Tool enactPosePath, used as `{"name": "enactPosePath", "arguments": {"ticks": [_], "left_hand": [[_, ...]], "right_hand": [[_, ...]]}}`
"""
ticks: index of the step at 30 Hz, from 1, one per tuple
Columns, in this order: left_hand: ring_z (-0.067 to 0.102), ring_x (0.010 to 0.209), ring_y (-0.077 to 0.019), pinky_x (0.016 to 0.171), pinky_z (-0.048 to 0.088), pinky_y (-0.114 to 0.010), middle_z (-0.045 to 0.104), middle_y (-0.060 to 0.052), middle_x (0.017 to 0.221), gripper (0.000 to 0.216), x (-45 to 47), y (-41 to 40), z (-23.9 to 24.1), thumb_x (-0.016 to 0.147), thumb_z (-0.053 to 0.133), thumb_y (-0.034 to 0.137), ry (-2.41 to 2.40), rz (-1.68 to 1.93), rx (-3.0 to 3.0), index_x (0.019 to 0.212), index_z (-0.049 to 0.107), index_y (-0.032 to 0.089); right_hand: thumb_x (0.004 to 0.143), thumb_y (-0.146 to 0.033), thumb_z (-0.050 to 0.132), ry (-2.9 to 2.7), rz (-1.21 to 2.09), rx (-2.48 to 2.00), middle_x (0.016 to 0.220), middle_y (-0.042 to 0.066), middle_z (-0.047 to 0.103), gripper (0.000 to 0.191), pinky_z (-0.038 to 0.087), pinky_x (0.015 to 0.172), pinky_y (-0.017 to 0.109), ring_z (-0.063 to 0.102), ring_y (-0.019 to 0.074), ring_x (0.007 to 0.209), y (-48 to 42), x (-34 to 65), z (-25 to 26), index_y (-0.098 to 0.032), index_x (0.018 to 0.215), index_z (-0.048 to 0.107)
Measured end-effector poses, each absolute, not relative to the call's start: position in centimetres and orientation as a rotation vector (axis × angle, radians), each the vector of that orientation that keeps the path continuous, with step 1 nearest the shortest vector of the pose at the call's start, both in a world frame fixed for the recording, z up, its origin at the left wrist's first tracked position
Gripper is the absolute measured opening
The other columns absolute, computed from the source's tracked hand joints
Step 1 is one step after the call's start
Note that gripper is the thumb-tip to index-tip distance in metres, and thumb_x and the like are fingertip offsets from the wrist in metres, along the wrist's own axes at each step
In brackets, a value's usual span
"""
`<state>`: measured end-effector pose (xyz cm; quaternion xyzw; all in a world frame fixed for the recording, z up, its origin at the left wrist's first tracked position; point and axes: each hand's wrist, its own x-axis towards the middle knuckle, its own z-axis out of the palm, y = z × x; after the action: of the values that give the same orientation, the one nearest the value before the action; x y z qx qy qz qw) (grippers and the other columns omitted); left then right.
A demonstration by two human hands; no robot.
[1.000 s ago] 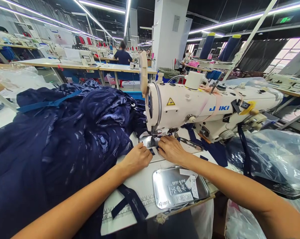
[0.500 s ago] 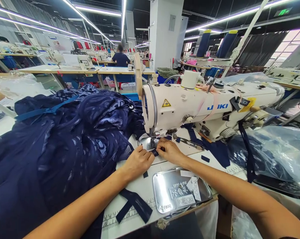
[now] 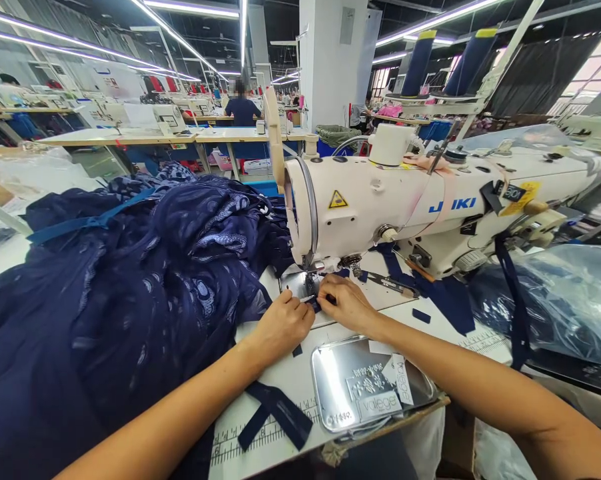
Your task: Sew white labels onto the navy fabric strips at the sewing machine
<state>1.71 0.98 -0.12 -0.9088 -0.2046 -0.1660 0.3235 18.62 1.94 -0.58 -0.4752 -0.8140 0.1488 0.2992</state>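
My left hand (image 3: 283, 325) and my right hand (image 3: 346, 302) meet just in front of the needle of a cream sewing machine (image 3: 405, 200). Both are closed in a pinch on a small navy fabric piece (image 3: 314, 305) lying on the machine bed. The presser foot (image 3: 308, 280) stands right behind my fingertips. A loose navy strip (image 3: 275, 413) lies by my left forearm at the table's front edge.
A big heap of navy patterned fabric (image 3: 120, 280) fills the table's left side. A metal tray (image 3: 370, 387) with labels sits under my right forearm. Plastic-bagged fabric (image 3: 555, 300) lies at right. Another person (image 3: 241, 107) sits at a far table.
My hands have drawn slightly back from the needle and closer together on the small navy piece. The camera shifted a little.
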Motion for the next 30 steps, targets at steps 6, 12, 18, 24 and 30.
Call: {"name": "enactPosePath", "arguments": {"ticks": [6, 12, 18, 24, 30], "left_hand": [[0.050, 0.051, -0.0159, 0.056, 0.032, -0.030, 0.054, -0.001, 0.054, 0.018, 1.6, 1.0, -0.3, 0.080, 0.043, 0.004, -0.586, -0.393, -2.413, 0.068, 0.055, 0.012], [0.050, 0.050, -0.0156, 0.055, 0.033, -0.031, 0.054, -0.001, 0.053, 0.021, 1.9, 1.1, -0.6, 0.080, 0.043, 0.004, -0.616, -0.399, -2.452, 0.064, 0.053, 0.012], [0.054, 0.063, -0.0179, 0.061, 0.036, -0.033, 0.058, -0.004, 0.063, 0.018, 0.9, 0.8, 0.9, 0.080, 0.047, 0.011, -0.714, -0.361, -2.523, 0.064, 0.055, 0.013], [0.050, 0.104, -0.0233, 0.090, 0.031, -0.044, 0.061, -0.007, 0.108, 0.012, -0.8, 0.3, 1.9, 0.081, 0.047, 0.020, -0.776, -0.455, -2.788, 0.080, 0.060, 0.017], [0.053, 0.102, -0.0203, 0.089, 0.035, -0.039, 0.061, -0.008, 0.110, 0.016, -0.4, 0.7, 0.5, 0.082, 0.041, 0.013, -0.812, -0.422, -2.940, 0.085, 0.056, 0.015]], "right_hand": [[0.078, -0.009, 0.056, -2.161, 0.509, -1.191, 0.085, 0.000, 0.061, 0.013, 0.039, 0.077, 0.032, 0.053, 0.0151, 0.084, 1.6, 19.2, -0.7, -0.018, 0.080, 0.064], [0.079, -0.009, 0.055, -2.413, 0.128, -1.178, 0.091, 0.004, 0.059, 0.014, 0.040, 0.077, 0.035, 0.050, 0.0190, 0.086, 0.4, 19.0, -0.5, -0.018, 0.085, 0.065], [0.080, -0.007, 0.049, -2.723, -0.325, -1.160, 0.088, 0.011, 0.055, 0.015, 0.044, 0.064, 0.032, 0.048, 0.0222, 0.083, -0.2, 18.4, -0.3, -0.011, 0.087, 0.061], [0.088, -0.011, 0.039, -2.906, -0.338, -0.683, 0.099, 0.013, 0.055, 0.024, 0.047, 0.069, 0.032, 0.048, 0.0208, 0.085, 2.1, 20.5, 0.4, -0.008, 0.104, 0.057], [0.087, -0.007, 0.037, -2.706, -0.109, -0.698, 0.099, 0.011, 0.056, 0.028, 0.047, 0.075, 0.033, 0.048, 0.0193, 0.089, 2.7, 21.3, -0.5, -0.011, 0.107, 0.057]]}}
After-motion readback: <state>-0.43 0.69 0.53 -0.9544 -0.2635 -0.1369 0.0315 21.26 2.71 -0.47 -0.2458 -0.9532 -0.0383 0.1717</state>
